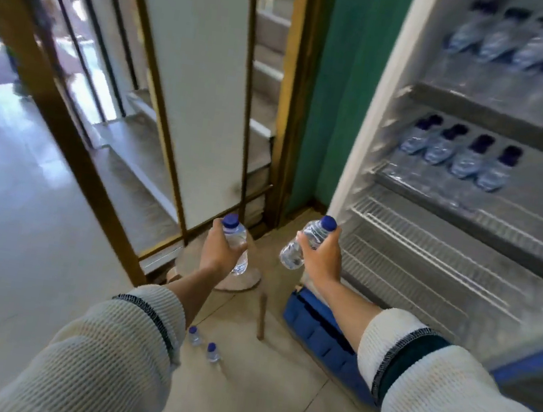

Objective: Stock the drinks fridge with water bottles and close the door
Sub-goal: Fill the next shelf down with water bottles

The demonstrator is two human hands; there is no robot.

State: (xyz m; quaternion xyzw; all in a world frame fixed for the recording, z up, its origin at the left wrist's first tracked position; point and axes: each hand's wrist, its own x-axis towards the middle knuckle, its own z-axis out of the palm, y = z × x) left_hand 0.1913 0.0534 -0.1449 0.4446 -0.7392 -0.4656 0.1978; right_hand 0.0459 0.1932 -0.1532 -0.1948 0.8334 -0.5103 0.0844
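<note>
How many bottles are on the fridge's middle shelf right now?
4, in a row at the left of the middle shelf: bottles at and. The frame is blurred, so more may sit hidden behind them.

Lower wire shelf [429,257] lies bare; 4 bottles [459,158] crowd the shelf above

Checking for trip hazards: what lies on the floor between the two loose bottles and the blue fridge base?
A brown stick lies on the tile between the floor bottles and the blue base, per the head view.

Head view — downward, near open fridge [471,197]
</note>
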